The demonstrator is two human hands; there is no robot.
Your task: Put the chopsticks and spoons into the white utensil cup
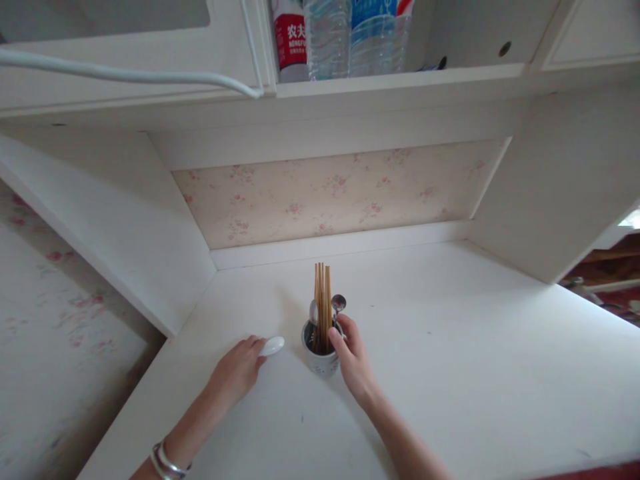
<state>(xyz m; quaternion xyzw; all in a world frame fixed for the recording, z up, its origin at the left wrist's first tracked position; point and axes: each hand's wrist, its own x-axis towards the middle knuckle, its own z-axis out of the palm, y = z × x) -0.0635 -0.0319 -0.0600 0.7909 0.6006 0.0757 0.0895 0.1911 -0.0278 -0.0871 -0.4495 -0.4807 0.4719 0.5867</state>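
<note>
My left hand [239,365] has its fingers closed on a white spoon [273,345], held low over the white surface to the left of a patterned cup [323,364]. My right hand [354,360] grips the cup's right side, its thumb at the rim. In the cup stand several wooden chopsticks [323,300], upright in a bunch. A metal spoon [339,303] rises bowl-up beside my right fingertips, and another spoon [313,312] leans at the left of the chopsticks. The lower ends of the utensils are hidden inside the cup.
The white desktop [450,347] has side panels left and right and a floral back wall [320,197]. Overhead, a shelf [400,83] holds several plastic bottles [327,40]. A white cable [150,77] hangs at the upper left.
</note>
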